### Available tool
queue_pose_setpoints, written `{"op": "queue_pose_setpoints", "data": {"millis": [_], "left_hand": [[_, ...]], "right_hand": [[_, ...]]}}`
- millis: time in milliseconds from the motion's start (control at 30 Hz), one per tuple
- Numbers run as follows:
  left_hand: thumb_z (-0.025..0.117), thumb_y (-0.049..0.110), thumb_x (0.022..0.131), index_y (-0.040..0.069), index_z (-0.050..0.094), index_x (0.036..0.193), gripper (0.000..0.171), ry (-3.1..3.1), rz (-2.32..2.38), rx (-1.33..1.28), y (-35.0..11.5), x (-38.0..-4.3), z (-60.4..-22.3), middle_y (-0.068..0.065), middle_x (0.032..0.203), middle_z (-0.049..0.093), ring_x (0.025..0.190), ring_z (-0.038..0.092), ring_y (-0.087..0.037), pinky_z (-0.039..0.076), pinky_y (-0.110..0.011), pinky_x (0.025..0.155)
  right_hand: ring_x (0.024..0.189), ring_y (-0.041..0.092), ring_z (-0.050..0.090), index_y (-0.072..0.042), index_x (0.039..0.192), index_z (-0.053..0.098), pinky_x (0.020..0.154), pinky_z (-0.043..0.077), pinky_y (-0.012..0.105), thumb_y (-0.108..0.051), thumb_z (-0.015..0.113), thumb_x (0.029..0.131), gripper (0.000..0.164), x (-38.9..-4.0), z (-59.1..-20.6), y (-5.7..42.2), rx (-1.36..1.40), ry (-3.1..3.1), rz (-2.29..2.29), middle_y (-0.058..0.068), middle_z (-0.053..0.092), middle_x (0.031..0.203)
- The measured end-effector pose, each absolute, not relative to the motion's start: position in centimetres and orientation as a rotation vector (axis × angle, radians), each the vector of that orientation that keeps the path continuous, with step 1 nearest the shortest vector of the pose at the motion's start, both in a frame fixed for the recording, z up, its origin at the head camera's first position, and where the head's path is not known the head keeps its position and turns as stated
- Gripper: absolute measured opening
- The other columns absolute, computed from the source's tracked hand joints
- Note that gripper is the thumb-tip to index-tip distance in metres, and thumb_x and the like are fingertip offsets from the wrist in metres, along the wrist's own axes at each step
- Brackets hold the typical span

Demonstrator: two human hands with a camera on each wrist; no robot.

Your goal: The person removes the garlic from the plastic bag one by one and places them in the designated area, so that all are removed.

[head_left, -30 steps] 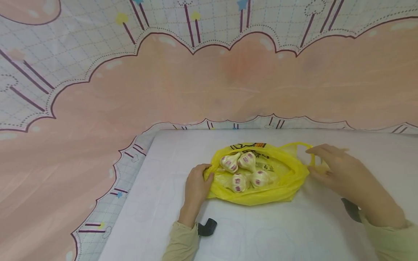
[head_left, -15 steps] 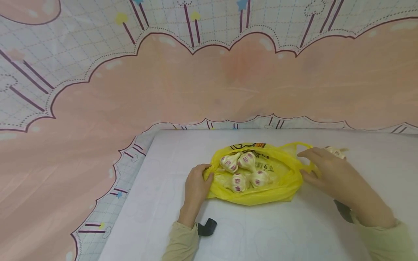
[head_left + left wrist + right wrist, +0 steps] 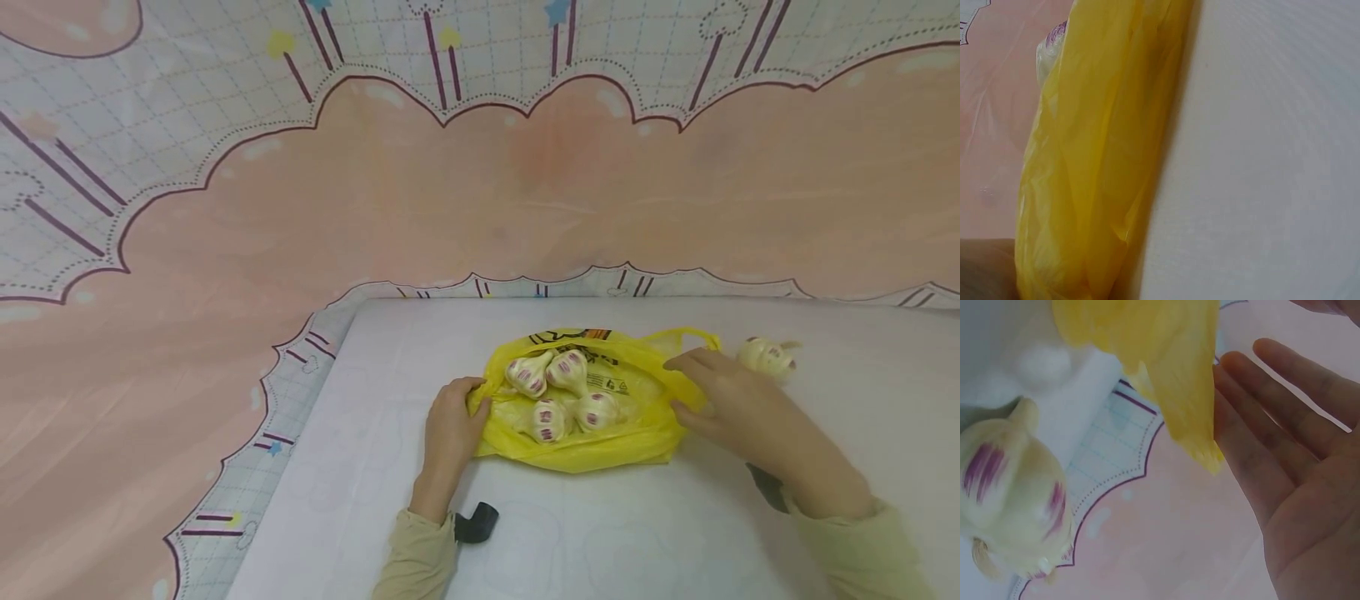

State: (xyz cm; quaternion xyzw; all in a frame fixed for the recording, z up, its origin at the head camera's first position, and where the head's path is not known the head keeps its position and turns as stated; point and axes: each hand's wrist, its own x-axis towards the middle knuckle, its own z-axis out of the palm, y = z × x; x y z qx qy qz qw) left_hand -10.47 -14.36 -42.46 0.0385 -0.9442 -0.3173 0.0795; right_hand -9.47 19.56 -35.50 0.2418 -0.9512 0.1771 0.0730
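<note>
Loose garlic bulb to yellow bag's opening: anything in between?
Yes: in the head view, the right hand lies between the loose garlic bulb and the opening of the yellow bag, along with the bag's own right side. Nothing else visible.

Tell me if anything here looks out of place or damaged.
One garlic bulb lies loose on the white table, right of the yellow bag, while four others sit inside it. No damage shows.

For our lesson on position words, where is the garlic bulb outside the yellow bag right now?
In the head view, the loose garlic bulb lies on the white table, right of the yellow bag and just beyond the right hand.
</note>
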Motion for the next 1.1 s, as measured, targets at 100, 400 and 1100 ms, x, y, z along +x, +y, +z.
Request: {"op": "queue_pose_setpoints", "data": {"millis": [100, 400, 1100], "left_hand": [[0.072, 0.015, 0.091, 0.006, 0.07, 0.119, 0.029, -2.823, -0.961, 0.118, -14.4, -10.4, -42.4, -0.011, 0.119, 0.069, 0.113, 0.062, -0.031, 0.05, -0.046, 0.098], [0.072, 0.015, 0.09, 0.006, 0.069, 0.118, 0.029, -2.817, -0.96, 0.11, -14.4, -10.4, -42.5, -0.011, 0.118, 0.069, 0.113, 0.062, -0.031, 0.05, -0.046, 0.098], [0.071, 0.016, 0.092, 0.006, 0.069, 0.12, 0.03, -2.821, -0.964, 0.112, -14.4, -10.5, -42.6, -0.011, 0.12, 0.068, 0.113, 0.062, -0.03, 0.05, -0.044, 0.099]], "right_hand": [[0.108, 0.039, 0.063, 0.0, 0.118, 0.064, 0.086, 0.054, 0.056, -0.017, 0.076, 0.082, 0.042, -9.5, -35.7, 19.3, 0.738, -2.853, 0.536, 0.02, 0.065, 0.12], [0.106, 0.037, 0.064, 0.0, 0.12, 0.063, 0.086, 0.056, 0.053, -0.018, 0.075, 0.084, 0.042, -9.7, -36.3, 18.5, 0.764, -2.878, 0.545, 0.019, 0.064, 0.121], [0.113, 0.038, 0.062, 0.0, 0.122, 0.063, 0.092, 0.054, 0.053, -0.023, 0.075, 0.085, 0.045, -9.9, -37.1, 16.8, 0.809, -2.902, 0.534, 0.019, 0.064, 0.123]]}}
